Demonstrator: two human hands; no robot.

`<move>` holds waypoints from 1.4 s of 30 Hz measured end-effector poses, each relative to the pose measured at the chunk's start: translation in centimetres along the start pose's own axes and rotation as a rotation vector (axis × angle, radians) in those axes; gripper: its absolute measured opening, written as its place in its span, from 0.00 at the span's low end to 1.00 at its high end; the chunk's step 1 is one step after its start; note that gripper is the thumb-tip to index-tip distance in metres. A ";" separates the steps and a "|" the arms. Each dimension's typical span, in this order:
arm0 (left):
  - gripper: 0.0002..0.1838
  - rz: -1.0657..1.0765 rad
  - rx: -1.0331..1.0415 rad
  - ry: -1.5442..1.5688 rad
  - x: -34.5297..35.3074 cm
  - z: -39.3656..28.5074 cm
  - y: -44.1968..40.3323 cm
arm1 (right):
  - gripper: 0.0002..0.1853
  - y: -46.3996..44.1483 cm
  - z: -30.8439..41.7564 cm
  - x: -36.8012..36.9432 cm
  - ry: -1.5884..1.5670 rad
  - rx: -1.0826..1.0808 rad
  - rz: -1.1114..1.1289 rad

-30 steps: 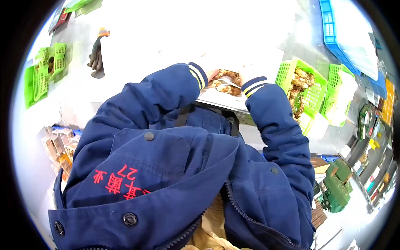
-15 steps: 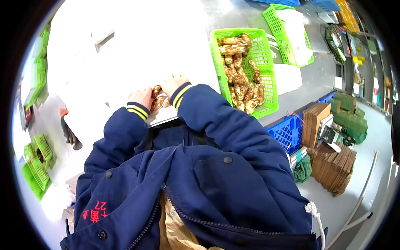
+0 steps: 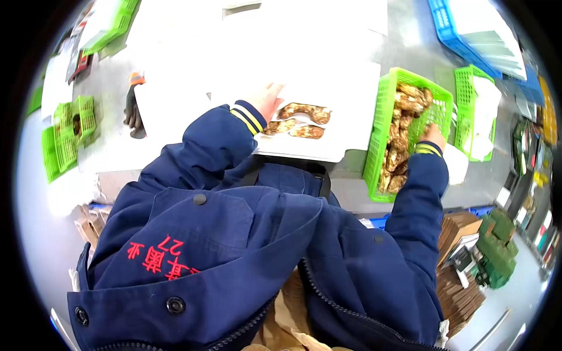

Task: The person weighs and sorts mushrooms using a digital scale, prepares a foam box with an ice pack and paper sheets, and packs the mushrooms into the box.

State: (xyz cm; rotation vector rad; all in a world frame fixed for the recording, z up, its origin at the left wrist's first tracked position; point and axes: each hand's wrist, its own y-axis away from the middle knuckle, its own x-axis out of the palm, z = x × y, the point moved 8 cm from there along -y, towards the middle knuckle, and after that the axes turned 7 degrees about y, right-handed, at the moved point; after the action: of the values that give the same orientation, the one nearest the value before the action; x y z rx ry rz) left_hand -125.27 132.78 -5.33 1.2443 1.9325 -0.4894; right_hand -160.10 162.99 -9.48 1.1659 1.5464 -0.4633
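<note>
My left hand (image 3: 268, 100) rests with fingers stretched out at the left edge of a group of three brown mushrooms. One long mushroom (image 3: 305, 112) lies across the top. Below it are a shorter mushroom (image 3: 280, 127) and another mushroom (image 3: 307, 132), with white paper-like strips between them on the white surface. To the right, a bright green plastic basket (image 3: 374, 137) holds several earthy brown mushrooms (image 3: 398, 146). Inside its right side is my right hand (image 3: 433, 136), fingers curled downward; what they grip, if anything, is hidden.
A second green basket (image 3: 466, 88) with white cloth or paper stands beyond, below a blue crate (image 3: 448, 29). At left lie a dark glove (image 3: 134, 111) and green baskets (image 3: 64, 137). Cardboard (image 3: 459, 292) is stacked at lower right.
My right hand has left the mushrooms in front of me and reached right into the green basket. My left hand stays beside them. The view has shifted, showing the group of three uncovered.
</note>
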 end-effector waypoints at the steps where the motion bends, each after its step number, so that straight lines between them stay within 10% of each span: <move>1: 0.17 -0.063 0.000 0.032 -1.5 0.0 0.1 | 0.17 1.6 0.0 -3.7 -0.200 -0.039 -0.169; 4: 0.17 -0.253 0.042 0.099 -6.3 -0.1 0.4 | 0.25 7.8 2.7 -14.6 -0.913 -0.119 -0.427; 8: 0.15 -0.425 0.053 0.151 -9.0 0.3 0.3 | 0.18 9.6 16.7 -16.7 -1.325 -0.682 -0.183; 12: 0.13 -0.416 0.085 0.077 -8.7 0.1 0.6 | 0.13 10.5 31.2 -11.2 -1.611 -0.778 0.432; 16: 0.14 -0.356 0.223 -0.293 -5.9 -0.5 1.3 | 0.11 10.3 32.9 -8.0 -0.932 -0.744 0.361; 20: 0.11 -0.052 0.128 -0.495 -0.6 -0.6 1.0 | 0.10 11.2 31.0 -11.5 -0.808 -0.821 -0.161; 26: 0.05 -0.029 0.111 -0.545 1.6 -0.6 1.0 | 0.08 12.7 31.8 -9.8 -0.478 -0.920 -0.259; 34: 0.09 -0.152 0.219 -0.462 -2.5 -2.1 -1.7 | 0.10 9.7 30.6 -13.6 -0.294 -0.721 -0.292; 42: 0.06 0.216 0.078 -0.587 1.9 1.7 -4.8 | 0.10 7.8 32.9 -10.2 -0.107 -0.737 -0.020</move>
State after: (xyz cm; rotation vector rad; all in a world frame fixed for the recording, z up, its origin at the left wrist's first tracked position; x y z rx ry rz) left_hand -129.36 130.64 -8.27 1.1755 1.2840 -0.7274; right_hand -137.24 136.12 -9.06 0.5431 1.4467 0.0479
